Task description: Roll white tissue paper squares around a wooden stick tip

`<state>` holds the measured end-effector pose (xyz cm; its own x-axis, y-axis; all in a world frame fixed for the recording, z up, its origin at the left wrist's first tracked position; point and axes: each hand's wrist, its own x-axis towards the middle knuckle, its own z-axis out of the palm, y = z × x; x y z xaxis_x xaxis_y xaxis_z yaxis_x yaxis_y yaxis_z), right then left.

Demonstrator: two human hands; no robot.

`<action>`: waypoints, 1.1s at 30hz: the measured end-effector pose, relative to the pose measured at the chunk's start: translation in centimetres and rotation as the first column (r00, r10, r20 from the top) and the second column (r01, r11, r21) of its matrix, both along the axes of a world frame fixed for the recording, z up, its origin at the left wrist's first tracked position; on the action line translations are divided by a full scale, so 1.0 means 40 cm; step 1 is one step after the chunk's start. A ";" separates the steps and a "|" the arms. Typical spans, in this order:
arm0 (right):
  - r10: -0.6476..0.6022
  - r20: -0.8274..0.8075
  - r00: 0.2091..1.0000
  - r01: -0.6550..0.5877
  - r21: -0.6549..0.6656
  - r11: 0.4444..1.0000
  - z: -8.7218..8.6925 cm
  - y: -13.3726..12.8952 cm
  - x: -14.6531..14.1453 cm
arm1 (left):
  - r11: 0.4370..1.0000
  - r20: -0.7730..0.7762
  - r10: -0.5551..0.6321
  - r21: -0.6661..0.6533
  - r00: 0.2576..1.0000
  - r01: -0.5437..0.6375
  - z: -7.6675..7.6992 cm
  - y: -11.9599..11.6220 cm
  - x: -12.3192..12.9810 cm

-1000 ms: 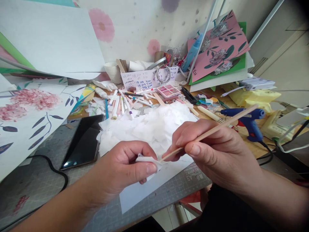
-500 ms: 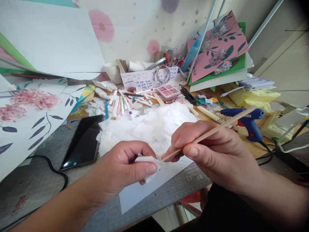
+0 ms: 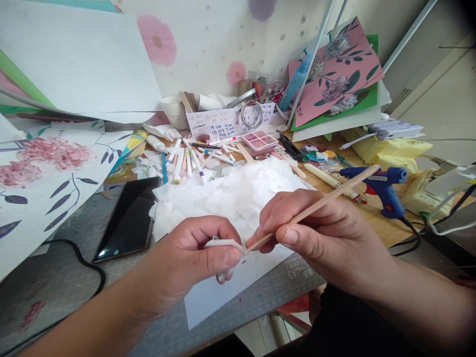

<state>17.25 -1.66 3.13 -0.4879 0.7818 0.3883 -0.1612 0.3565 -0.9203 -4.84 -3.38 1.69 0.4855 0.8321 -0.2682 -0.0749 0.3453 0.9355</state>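
My left hand (image 3: 203, 253) pinches a small folded piece of white tissue paper (image 3: 225, 244) between thumb and fingers. Between the thumb and fingers of my right hand (image 3: 316, 233) is a thin wooden stick (image 3: 327, 197), slanting up to the right. Its lower end meets the tissue paper at my left fingertips; whether the paper is wrapped around the tip I cannot tell. Just beyond my hands lies a heap of white tissue pieces (image 3: 226, 193), resting on a white sheet (image 3: 208, 302).
A black phone (image 3: 126, 218) lies left on the grey cutting mat (image 3: 256, 302). Several markers (image 3: 188, 161) and a pink palette (image 3: 259, 141) are behind the heap. A blue glue gun (image 3: 390, 191) with its cable stands right. Flower pictures (image 3: 55, 158) lean at the left.
My right hand and the wooden stick have shifted slightly left and down, toward my left fingertips. My left hand stays nearly still, with the tissue paper turned a little.
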 end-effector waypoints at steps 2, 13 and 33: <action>0.021 0.024 0.999 -0.021 -0.001 1.000 0.000 0.001 0.001 | 1.000 -0.007 -0.001 0.020 1.000 0.002 -0.001 0.000 -0.001; 0.012 0.038 0.999 -0.011 -0.027 1.000 -0.001 0.002 -0.001 | 0.998 -0.095 -0.022 0.056 0.995 0.028 -0.015 0.002 -0.009; 0.028 0.029 0.999 -0.027 -0.054 0.998 0.006 -0.003 -0.004 | 0.999 -0.080 -0.026 0.039 0.996 0.029 -0.011 0.012 0.005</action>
<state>17.11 -1.77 3.37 -0.5201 0.7872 0.3314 -0.1425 0.3026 -0.9424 -4.66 -2.91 1.24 0.4867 0.8297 -0.2734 0.0090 0.3082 0.9513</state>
